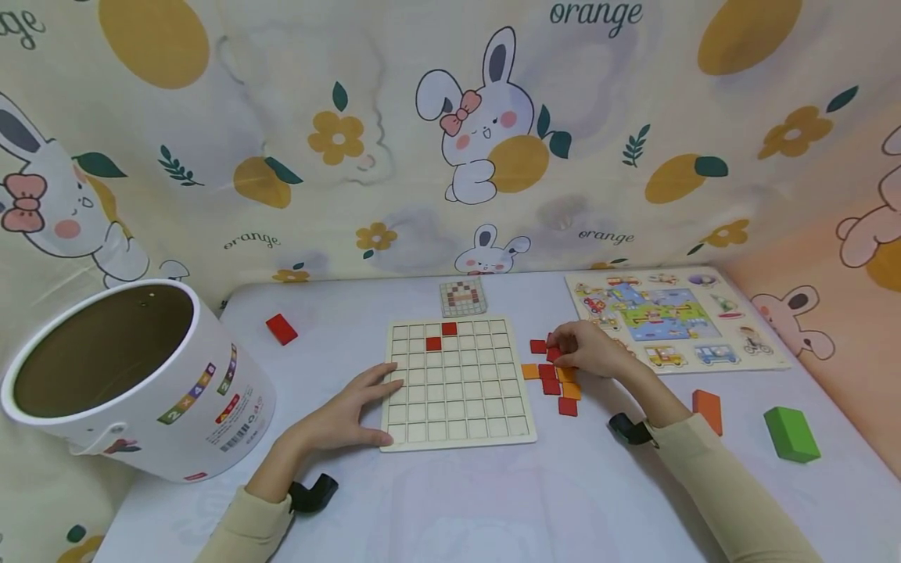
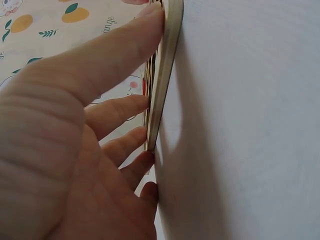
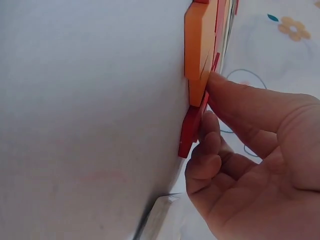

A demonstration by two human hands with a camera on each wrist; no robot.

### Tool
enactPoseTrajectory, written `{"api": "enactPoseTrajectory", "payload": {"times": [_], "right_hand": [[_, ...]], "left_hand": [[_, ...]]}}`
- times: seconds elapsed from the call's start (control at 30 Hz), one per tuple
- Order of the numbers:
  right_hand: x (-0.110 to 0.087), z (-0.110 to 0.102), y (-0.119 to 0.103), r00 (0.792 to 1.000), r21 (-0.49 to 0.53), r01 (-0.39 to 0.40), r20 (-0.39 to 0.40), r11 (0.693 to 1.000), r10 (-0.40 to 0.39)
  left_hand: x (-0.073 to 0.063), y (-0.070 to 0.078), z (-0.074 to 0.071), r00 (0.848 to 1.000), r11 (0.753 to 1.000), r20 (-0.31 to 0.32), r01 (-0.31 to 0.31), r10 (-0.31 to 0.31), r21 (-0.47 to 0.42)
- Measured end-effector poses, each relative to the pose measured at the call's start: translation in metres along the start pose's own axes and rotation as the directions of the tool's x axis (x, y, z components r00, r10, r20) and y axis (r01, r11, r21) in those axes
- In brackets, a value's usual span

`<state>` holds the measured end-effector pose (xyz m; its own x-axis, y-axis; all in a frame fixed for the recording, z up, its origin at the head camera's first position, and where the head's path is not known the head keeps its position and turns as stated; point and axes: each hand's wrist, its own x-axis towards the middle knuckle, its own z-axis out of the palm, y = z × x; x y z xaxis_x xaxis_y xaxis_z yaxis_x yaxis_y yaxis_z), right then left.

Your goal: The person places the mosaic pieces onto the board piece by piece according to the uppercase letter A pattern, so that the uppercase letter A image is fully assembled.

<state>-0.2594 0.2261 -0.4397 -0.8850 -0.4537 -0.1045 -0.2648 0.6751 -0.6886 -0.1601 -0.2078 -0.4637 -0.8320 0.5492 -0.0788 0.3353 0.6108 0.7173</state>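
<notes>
A pale wooden grid board lies flat on the table, with two small red square tiles set in its upper cells. My left hand rests along its left side, fingers spread over the edge and thumb at the near corner. Right of the board is a loose cluster of red and orange tiles. Over the far end of this cluster, my right hand pinches a red tile between thumb and curled fingers. The fingers partly hide the tiles under them.
A small pattern card lies behind the board. To the left stand a large white bucket and a red block. On the right are a picture puzzle board, an orange block and a green block.
</notes>
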Motion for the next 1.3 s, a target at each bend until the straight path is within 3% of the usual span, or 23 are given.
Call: {"api": "enactPoseTrajectory", "payload": {"times": [0.3,0.5,0.67,0.83,1.03,1.3], "right_hand": [[0.001,0.002,-0.001,1.000,0.034,-0.005,-0.010,0.999,0.006],[0.009,-0.002,-0.013,0.996,0.023,0.077,-0.043,0.997,-0.076],[0.030,0.002,-0.034,0.984,0.057,0.177,-0.015,0.983,-0.176],[0.062,0.019,-0.054,0.969,0.119,0.241,0.034,0.963,-0.246],[0.089,0.043,-0.068,0.959,0.131,0.249,0.103,0.960,-0.263],[0.098,0.055,-0.078,0.969,0.062,0.219,0.102,0.974,-0.224]], "left_hand": [[0.000,-0.001,0.000,1.000,1.000,-0.001,0.003,-0.003,0.003],[0.000,0.000,0.000,1.000,1.000,-0.001,0.003,-0.003,0.003],[0.000,0.000,0.000,1.000,1.000,0.000,-0.002,0.002,0.010],[0.000,0.000,-0.001,1.000,1.000,-0.005,-0.006,0.006,0.007],[-0.001,-0.002,-0.001,1.000,1.000,-0.009,-0.015,0.015,0.004],[-0.001,-0.003,-0.001,1.000,1.000,-0.003,-0.015,0.015,0.005]]}}
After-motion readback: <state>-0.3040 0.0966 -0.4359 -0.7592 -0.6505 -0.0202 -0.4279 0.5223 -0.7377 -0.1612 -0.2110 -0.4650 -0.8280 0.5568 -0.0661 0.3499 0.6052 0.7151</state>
